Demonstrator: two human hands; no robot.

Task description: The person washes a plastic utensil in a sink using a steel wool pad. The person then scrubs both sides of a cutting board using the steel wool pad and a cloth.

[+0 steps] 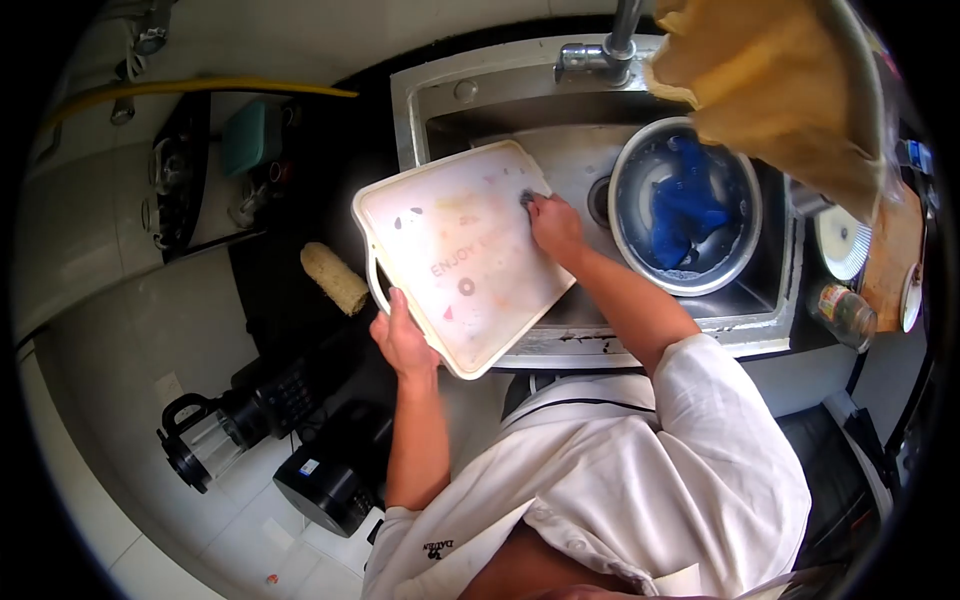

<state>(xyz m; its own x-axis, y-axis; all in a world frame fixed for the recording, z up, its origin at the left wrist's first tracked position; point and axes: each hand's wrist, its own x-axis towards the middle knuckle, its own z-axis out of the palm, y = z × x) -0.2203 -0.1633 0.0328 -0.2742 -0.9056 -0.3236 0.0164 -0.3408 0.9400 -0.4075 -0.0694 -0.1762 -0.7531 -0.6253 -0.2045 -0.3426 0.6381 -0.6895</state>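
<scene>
Slippage is the risk I weigh first. The rimmed white tray (pixel 480 245), printed with the word ENJOY, slants over the left part of the sink (pixel 407 110), its handle side jutting past the sink's left edge. The fingers of my left hand (pixel 405 342) grip its rim beside the handle; those of my right hand (pixel 556 228) pinch a small dark scrubber (pixel 527 199) to its face. I cannot tell whether the tray's underside rests on the sink's edge.

Should my left grip turn slick, or my right press too hard near the far corner, the tray could twist free and knock the metal basin (pixel 752 200) in the sink's right half, slopping suds around the blue cloth (pixel 682 205). A coarse scrubber might also scuff the print.

The tabletop (pixel 268 285) left of the sink is dark; a loofah-like roll (pixel 334 279) lies there, near enough to the handle to be bumped. Farther left of the sink stand a blender (pixel 212 440) and a boxy black appliance (pixel 322 485). The tap (pixel 590 62) rises at the sink's far edge. Right of the sink are a glass jar (pixel 848 315) and a wooden board (pixel 890 260).
</scene>
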